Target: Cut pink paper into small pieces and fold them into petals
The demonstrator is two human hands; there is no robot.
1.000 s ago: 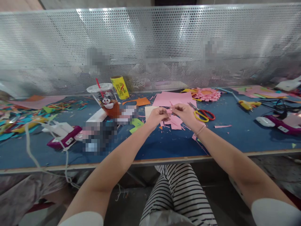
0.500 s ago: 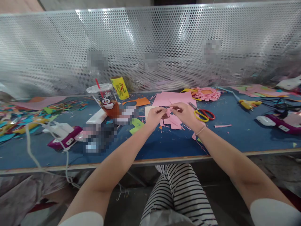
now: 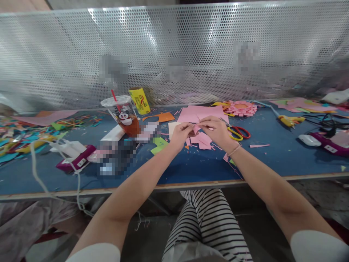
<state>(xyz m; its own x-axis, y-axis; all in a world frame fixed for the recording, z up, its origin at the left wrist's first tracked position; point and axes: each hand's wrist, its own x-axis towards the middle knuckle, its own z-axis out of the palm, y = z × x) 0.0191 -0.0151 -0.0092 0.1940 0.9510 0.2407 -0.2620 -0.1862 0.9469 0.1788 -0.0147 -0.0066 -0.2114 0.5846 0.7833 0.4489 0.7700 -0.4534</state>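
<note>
A small pink paper piece (image 3: 196, 128) is pinched between my two hands above the blue table. My left hand (image 3: 182, 134) grips its left side with closed fingertips. On its right side, my right hand (image 3: 215, 129) has thumb and fingers pressed together on the paper. Beneath them lie cut pink scraps (image 3: 203, 140), and a pink sheet (image 3: 188, 114) is just behind. Scissors with red and yellow handles (image 3: 238, 133) rest beside my right hand; their blades are partly hidden by it.
A cup with a red straw (image 3: 125, 122) and a yellow box (image 3: 140, 100) stand at left. A pink paper rosette (image 3: 241, 108), a yellow glue gun (image 3: 290, 120) and purple power strips (image 3: 75, 160) lie around. A perforated metal screen (image 3: 163, 47) rises behind the table (image 3: 188, 167).
My right hand's fingers have shifted slightly to the left and closer over the pink piece. My left hand stays almost where it was. The view has moved very slightly.
</note>
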